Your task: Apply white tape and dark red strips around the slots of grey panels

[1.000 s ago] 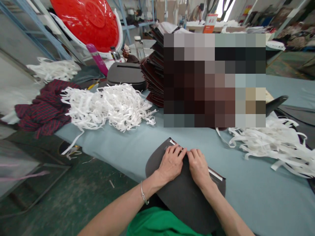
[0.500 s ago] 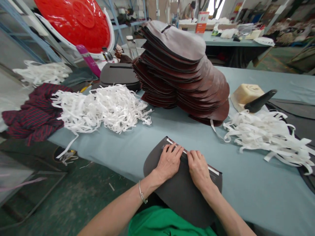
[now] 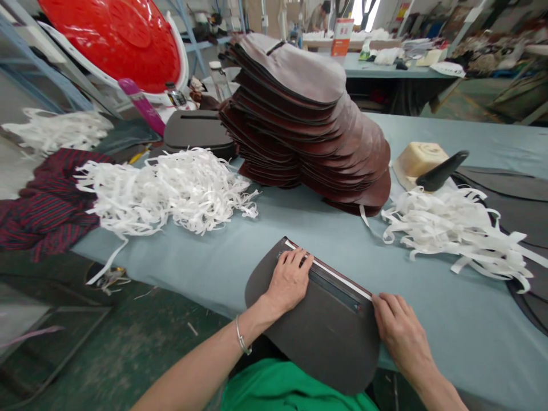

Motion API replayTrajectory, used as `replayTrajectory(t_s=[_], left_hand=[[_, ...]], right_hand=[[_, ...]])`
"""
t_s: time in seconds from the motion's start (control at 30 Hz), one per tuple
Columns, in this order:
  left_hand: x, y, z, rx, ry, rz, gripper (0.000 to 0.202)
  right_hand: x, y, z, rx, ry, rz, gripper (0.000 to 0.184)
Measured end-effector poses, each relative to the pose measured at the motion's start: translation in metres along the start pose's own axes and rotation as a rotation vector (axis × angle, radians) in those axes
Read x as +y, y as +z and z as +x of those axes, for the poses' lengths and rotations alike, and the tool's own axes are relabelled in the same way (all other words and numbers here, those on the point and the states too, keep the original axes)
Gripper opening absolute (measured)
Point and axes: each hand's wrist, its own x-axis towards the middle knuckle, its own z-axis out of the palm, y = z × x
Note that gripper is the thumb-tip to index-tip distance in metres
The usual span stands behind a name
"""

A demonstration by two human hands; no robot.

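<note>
A dark grey leather-like panel (image 3: 329,337) with a rounded lower side lies at the table's front edge, partly over my lap. Along its straight far edge runs a narrow white strip (image 3: 340,273). Just below the strip is a dark slot-like band (image 3: 338,290). My left hand (image 3: 290,281) lies on the panel near its upper left, fingers bent slightly over the strip; its thumb is hidden. At the right corner, my right hand (image 3: 400,328) has its fingers closed on the panel's edge, at the strip's end.
A tall stack of brown leather pieces (image 3: 308,125) stands behind the panel. White strips lie in piles on the left (image 3: 188,191) and right (image 3: 454,228). Beside the right pile is a cream block (image 3: 417,160) with a black-handled tool (image 3: 443,171). Striped cloth (image 3: 51,200) hangs at far left.
My right hand has slid right along the edge to the panel's corner, uncovering the strip and slot-like band. My left hand stays at the upper left. The view has shifted slightly.
</note>
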Motion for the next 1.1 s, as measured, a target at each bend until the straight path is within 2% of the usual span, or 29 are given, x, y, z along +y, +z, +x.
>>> replayTrajectory(t_s=[0.07,0.17,0.3,0.4,0.53,0.67,0.77,0.87,0.93,1.03,1.1], left_hand=[[0.001,0.0,0.0,-0.005,0.008,0.006,0.04],[0.0,0.0,0.001,0.001,0.0,0.022,0.038],[-0.009,-0.004,0.002,0.007,0.008,0.06,0.036],[-0.021,-0.009,0.003,0.013,0.007,0.091,0.035],[-0.045,-0.013,0.009,0.046,-0.046,0.057,0.024],[-0.087,-0.022,0.019,0.256,-0.291,0.058,0.029],[-0.12,-0.028,0.027,0.378,-0.435,0.117,0.048],[-0.14,-0.027,0.031,0.406,-0.47,0.153,0.06],[-0.144,-0.022,0.032,0.414,-0.472,0.161,0.063],[-0.143,-0.014,0.03,0.436,-0.467,0.171,0.063],[-0.143,-0.011,0.03,0.439,-0.442,0.183,0.062]], right_hand=[[-0.004,-0.003,0.01,0.018,0.046,0.036,0.014],[-0.02,-0.002,0.032,0.069,0.075,0.102,0.019],[-0.041,0.008,0.051,0.095,0.022,0.118,0.025],[-0.04,0.016,0.059,0.118,-0.013,0.1,0.026],[-0.029,0.021,0.075,0.1,-0.007,0.115,0.023],[-0.036,0.021,0.107,0.065,0.029,0.247,0.022],[-0.06,0.018,0.148,0.027,0.06,0.513,0.023],[-0.093,0.019,0.206,-0.105,0.179,0.954,0.019],[-0.116,0.025,0.25,-0.285,0.388,1.305,0.017],[-0.146,0.043,0.311,-0.46,0.517,1.458,0.027],[-0.164,0.055,0.34,-0.555,0.56,1.507,0.029]])
